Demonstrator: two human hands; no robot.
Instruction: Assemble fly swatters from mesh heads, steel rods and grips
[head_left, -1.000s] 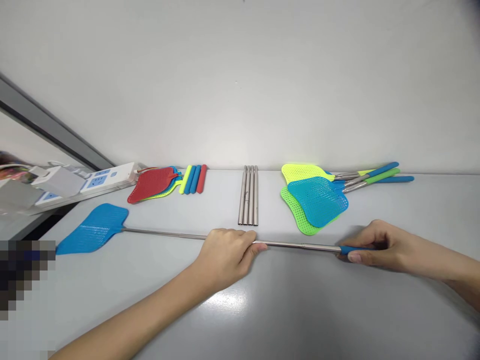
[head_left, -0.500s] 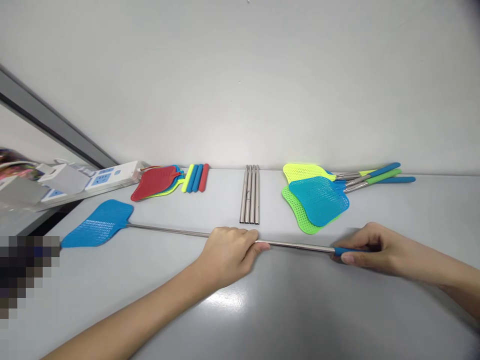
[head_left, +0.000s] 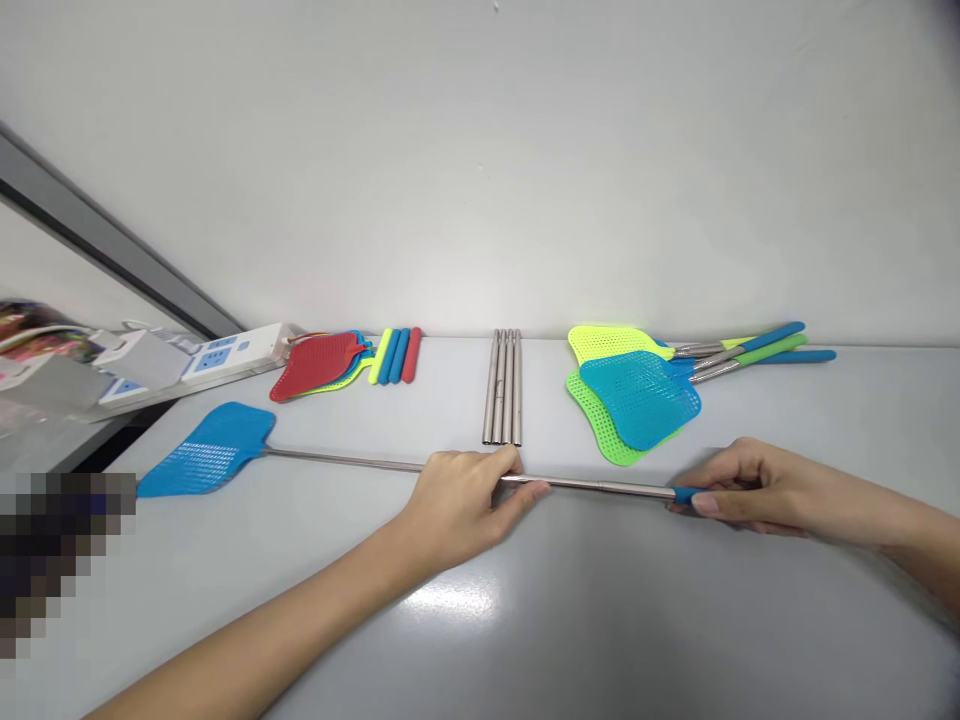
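A blue fly swatter (head_left: 208,450) lies across the table with its metal rod stretched out long. Around the middle of that rod my left hand (head_left: 469,505) is closed, its thumb along the near side. My right hand (head_left: 765,487) grips the blue handle at the rod's right end, hiding most of it. Beyond my left hand, several loose metal rods (head_left: 502,390) lie side by side. Behind my right hand is a pile of fly swatters (head_left: 641,400) with yellow, green and blue heads and coloured handles.
At the back left are loose swatter heads (head_left: 315,365), red on top, beside several short coloured handles (head_left: 395,356). A white power strip (head_left: 225,352) with plugs and cables stands at the left edge. A pale wall (head_left: 480,200) rises behind the table.
My left thumb and forefinger have parted a little, showing more of the rod. Both hands still hold the swatter, and the whole view has shifted slightly.
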